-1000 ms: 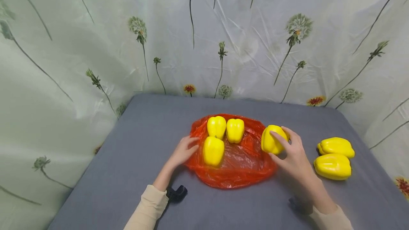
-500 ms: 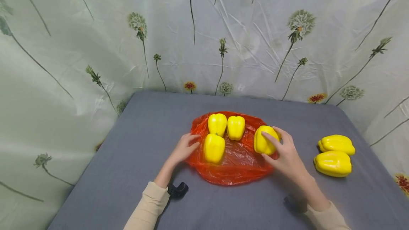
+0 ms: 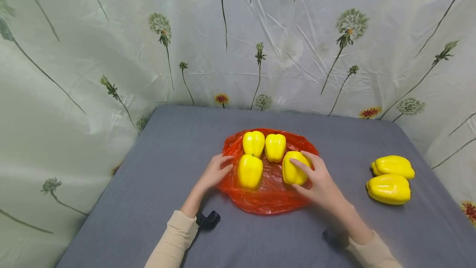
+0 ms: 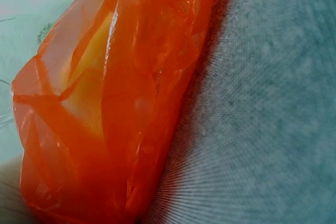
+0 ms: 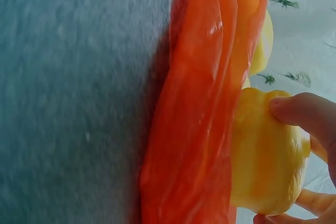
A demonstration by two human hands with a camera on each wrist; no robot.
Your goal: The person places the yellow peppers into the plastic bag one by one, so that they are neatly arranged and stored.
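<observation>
A red plastic bag lies spread with its mouth facing up. Inside it are three yellow bell peppers: one at the back left, one at the back right and one in front. My right hand grips another yellow bell pepper between thumb and fingers, within the bag's right side. The right wrist view shows that pepper partly behind the bag's wall. At the left rim, my left hand holds the bag's edge; the bag hides most of this hand in the left wrist view.
Two more yellow bell peppers lie at the right, a rear one and a front one. Grey cloth covers the table. A pale curtain with dandelion prints hangs behind and around it.
My right hand has carried its bell pepper leftward from the bag's right rim, farther into the bag. My left hand has stayed at the left rim.
</observation>
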